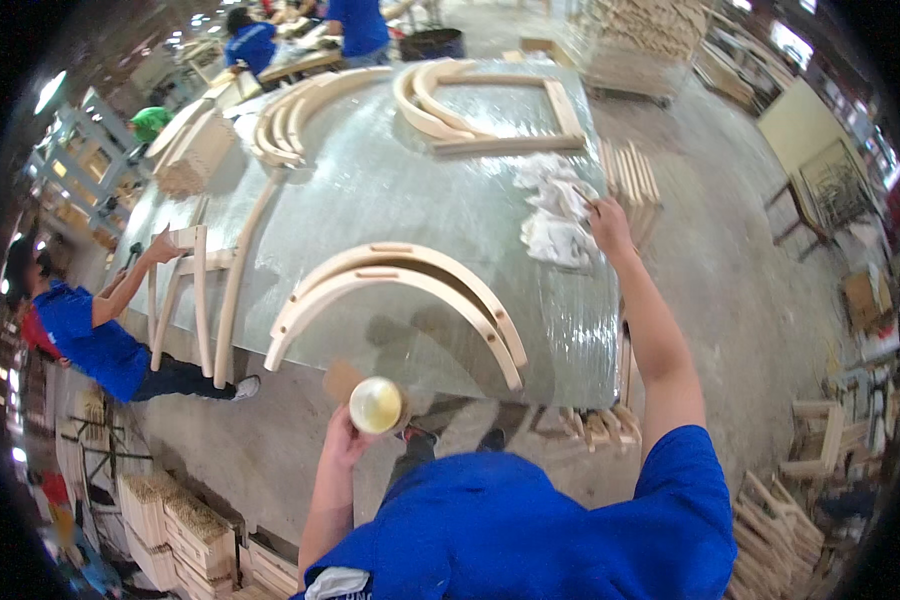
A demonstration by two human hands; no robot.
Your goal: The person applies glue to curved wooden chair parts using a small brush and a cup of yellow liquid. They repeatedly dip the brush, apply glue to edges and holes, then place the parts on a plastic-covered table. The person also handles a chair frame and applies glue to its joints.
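Note:
My left hand [344, 438] is wrapped round a round cup [375, 404] with pale yellow contents, held just off the table's near edge. My right arm stretches over the table's right side. There my right hand [610, 226] has its fingers closed at the edge of a crumpled white cloth [558, 228]; a thin brownish thing seems to stick out of them, too small to name. Two curved wooden pieces [395, 275] with slots and holes lie side by side in front of me, arching away from me.
The table [370, 200] has a shiny plastic-like cover. On it are more curved wooden parts [300, 115], a wooden frame [510, 140] and stacked pieces [195, 150]. At the left, a co-worker [95, 325] in blue holds a wooden chair part [195, 290]. Wooden strips [632, 180] stand beyond the right edge.

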